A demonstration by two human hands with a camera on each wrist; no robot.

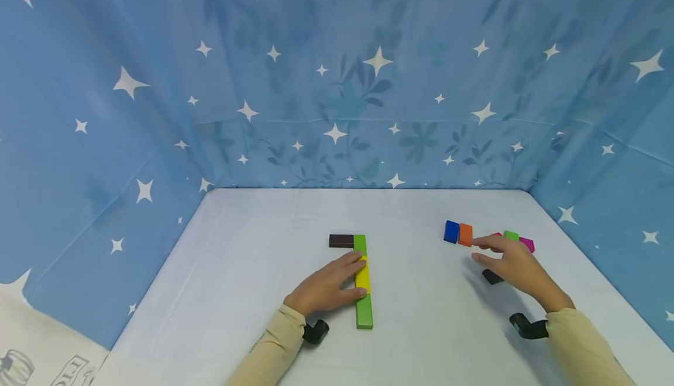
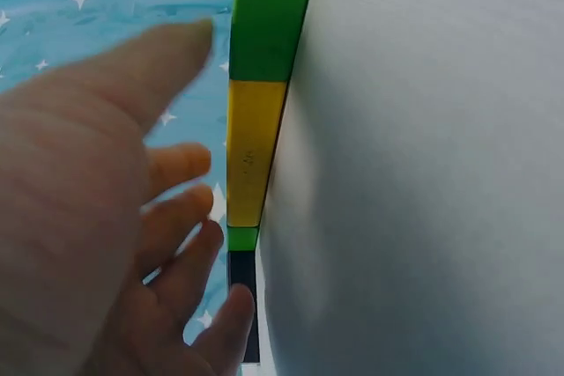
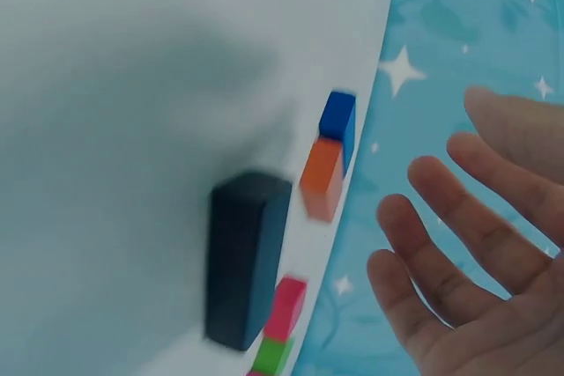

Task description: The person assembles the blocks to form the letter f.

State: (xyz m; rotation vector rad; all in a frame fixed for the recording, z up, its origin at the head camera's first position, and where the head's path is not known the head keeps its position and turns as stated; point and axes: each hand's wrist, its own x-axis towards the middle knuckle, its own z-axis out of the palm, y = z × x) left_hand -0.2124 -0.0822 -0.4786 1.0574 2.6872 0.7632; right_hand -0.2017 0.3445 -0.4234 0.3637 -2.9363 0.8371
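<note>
A straight row of blocks lies on the table: a green block nearest, a yellow block in the middle and another green block at the far end. Against that far end, on its left, a dark brown block sits crosswise. My left hand rests along the row's left side, fingertips on or beside the yellow block. On the right, my right hand hovers with spread fingers and holds nothing. Near its fingertips is an orange block; a black block lies below it, partly covered.
A blue block stands beside the orange one. Behind my right hand are a green block, a magenta block and a pinkish-red block. A starry blue curtain surrounds the white table.
</note>
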